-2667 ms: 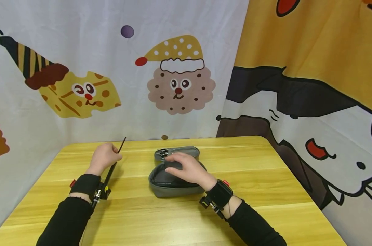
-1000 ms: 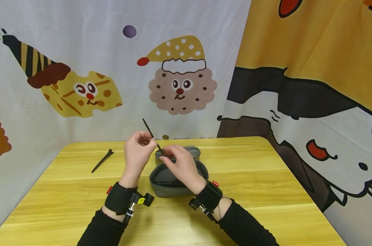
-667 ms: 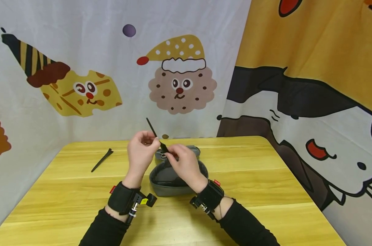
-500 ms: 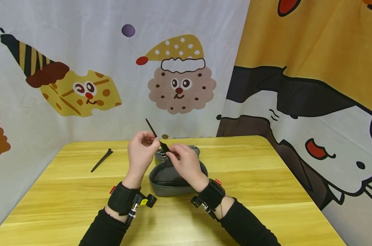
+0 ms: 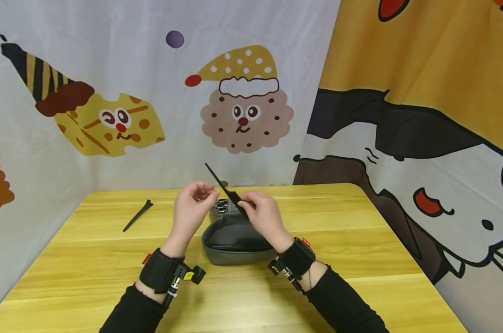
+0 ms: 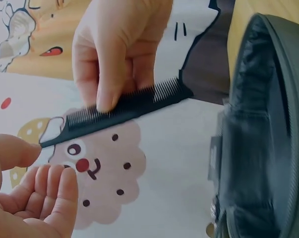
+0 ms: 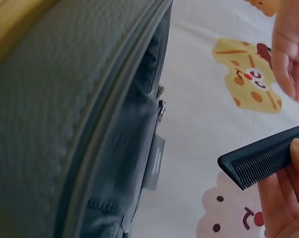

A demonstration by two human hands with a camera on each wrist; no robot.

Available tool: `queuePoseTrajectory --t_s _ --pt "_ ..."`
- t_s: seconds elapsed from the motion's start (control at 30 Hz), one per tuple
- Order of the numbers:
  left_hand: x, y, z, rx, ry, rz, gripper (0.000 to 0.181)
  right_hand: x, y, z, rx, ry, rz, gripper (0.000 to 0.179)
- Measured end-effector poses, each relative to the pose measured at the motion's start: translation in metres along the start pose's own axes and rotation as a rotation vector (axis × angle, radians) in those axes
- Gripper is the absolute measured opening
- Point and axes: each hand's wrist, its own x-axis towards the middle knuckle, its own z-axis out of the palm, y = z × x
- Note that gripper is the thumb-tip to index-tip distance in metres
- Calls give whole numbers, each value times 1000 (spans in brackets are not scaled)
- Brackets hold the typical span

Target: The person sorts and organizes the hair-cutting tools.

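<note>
My right hand [image 5: 266, 218] pinches a black rat-tail comb [image 5: 234, 197] by its toothed part, above the grey zip case [image 5: 239, 257]. The comb's thin tail points up and to the left. My left hand [image 5: 190, 209] is beside the tail with loosely bent fingers. In the left wrist view its thumb tip lies right at the tail, while the other fingers are apart from the comb [image 6: 134, 110]. The case stands unzipped with its lid laid back, and scissors [image 5: 222, 206] show in the lid. Part of the case is hidden behind my right hand.
A black hair clip [image 5: 138, 215] lies on the wooden table [image 5: 110, 277] to the left. Behind the table hangs a curtain [image 5: 151, 171] with cartoon prints.
My left hand has put the hair clip down at left and brought the comb over the case. My right hand has taken the comb and drawn it rightward as my left fingers loosened.
</note>
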Motion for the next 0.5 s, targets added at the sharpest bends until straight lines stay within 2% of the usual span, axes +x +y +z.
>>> queuePoseTrajectory --t_s 0.23,0.5 --pt "-1 -13 -8 131 -53 -35 21 -1 13 -7 48 -32 78 10" --pt "-4 -23 -14 212 -116 -68 23 -2 23 -13 62 -95 112 6"
